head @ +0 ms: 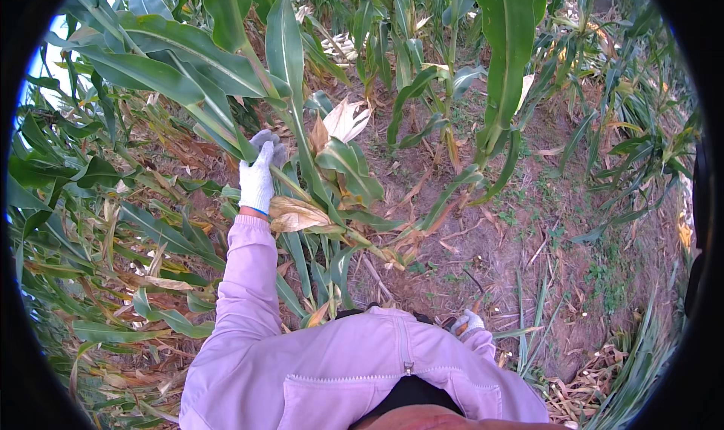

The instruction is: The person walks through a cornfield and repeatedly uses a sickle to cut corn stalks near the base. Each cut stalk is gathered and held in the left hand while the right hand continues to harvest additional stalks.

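In a white knit glove with grey fingers, my left hand (pixel 259 171) grips a leaning green corn stalk (pixel 294 188). From the hand, this stalk slopes down to the soil at the right. A dry, papery corn husk (pixel 300 215) hangs beside the gloved wrist. Another opened pale husk (pixel 345 121) stands just beyond the hand. Low by my body, my gloved right hand (pixel 468 323) is closed around the handle of what looks like a sickle (pixel 476 283); its thin dark blade points away from me. Part of that hand is hidden by the jacket.
Standing corn plants (pixel 492 85) rise ahead, and dense corn leaves (pixel 153 232) crowd the left. Bare soil (pixel 509 249) with weeds and stubble spreads to the right. Cut corn stalks (pixel 639 362) lie at lower right. Pale corn ears (pixel 342 46) are heaped farther ahead.
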`<move>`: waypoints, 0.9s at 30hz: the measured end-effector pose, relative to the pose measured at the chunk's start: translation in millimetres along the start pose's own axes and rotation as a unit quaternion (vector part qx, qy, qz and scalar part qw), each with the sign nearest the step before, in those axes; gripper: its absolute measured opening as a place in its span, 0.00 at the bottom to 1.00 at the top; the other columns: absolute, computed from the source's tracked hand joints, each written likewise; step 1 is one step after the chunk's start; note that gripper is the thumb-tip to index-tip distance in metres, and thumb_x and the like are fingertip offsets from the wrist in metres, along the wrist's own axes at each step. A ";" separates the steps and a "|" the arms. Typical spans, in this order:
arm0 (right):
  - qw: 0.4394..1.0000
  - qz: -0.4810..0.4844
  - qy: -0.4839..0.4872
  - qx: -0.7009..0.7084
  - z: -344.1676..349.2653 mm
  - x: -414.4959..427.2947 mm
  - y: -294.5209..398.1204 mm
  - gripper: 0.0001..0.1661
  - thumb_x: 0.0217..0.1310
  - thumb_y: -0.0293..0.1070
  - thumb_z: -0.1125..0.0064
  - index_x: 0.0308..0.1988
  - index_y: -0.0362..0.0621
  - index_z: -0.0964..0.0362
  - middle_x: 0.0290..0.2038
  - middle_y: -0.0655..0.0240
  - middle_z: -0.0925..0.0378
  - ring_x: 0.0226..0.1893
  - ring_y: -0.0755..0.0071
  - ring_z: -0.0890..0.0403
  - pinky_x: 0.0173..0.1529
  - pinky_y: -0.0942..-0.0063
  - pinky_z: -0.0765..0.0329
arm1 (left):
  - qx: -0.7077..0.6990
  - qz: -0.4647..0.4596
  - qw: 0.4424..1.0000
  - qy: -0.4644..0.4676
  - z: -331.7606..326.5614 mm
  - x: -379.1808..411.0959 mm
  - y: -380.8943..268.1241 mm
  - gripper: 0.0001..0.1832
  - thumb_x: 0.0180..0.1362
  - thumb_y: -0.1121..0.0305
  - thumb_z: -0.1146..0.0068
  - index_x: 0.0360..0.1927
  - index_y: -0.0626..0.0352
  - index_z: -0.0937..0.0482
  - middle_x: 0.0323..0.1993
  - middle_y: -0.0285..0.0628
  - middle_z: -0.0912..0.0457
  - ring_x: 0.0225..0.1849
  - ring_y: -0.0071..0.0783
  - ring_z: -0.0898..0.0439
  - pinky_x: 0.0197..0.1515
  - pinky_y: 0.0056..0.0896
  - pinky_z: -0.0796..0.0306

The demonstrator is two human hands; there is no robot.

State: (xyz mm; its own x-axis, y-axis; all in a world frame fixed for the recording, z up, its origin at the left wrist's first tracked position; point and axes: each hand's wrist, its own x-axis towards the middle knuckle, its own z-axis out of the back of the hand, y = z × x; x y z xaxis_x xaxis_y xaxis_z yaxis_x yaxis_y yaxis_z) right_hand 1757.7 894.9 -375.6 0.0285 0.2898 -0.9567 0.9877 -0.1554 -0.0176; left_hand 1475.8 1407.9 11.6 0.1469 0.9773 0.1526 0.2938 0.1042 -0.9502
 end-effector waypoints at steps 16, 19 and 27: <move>0.998 0.005 -0.053 -0.021 2.7 -23.3 -12.7 0.24 0.64 0.45 0.51 0.18 0.52 0.46 0.09 0.73 0.41 0.11 0.68 0.38 0.16 0.68 0.37 | -0.030 -0.085 0.992 0.087 -3.6 33.9 12.1 0.25 0.59 0.77 0.46 0.62 0.59 0.33 0.56 0.42 0.26 0.57 0.32 0.27 0.56 0.34 0.30; 0.998 0.008 -0.039 -0.043 1.6 -20.6 -16.4 0.24 0.65 0.45 0.51 0.18 0.52 0.46 0.09 0.72 0.41 0.11 0.66 0.38 0.17 0.67 0.37 | -0.005 -0.096 0.991 0.092 -1.0 33.1 13.0 0.25 0.59 0.78 0.46 0.62 0.59 0.33 0.58 0.42 0.27 0.59 0.33 0.28 0.58 0.35 0.31; 0.993 0.037 -0.037 -0.107 0.2 -5.0 -16.2 0.17 0.64 0.39 0.49 0.24 0.50 0.43 0.11 0.73 0.41 0.12 0.71 0.37 0.18 0.69 0.35 | 0.023 -0.108 0.990 0.089 -1.0 34.2 6.6 0.28 0.58 0.82 0.48 0.63 0.60 0.35 0.59 0.43 0.28 0.61 0.33 0.30 0.64 0.34 0.36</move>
State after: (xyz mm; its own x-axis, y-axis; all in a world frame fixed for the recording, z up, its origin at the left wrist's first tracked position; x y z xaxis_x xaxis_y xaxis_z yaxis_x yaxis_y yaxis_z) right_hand 1741.5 895.7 -370.6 0.0984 0.2135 -0.9720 0.9936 0.0329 0.1078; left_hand 1483.7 1441.8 10.8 0.2501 0.8835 0.3960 0.2948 0.3201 -0.9003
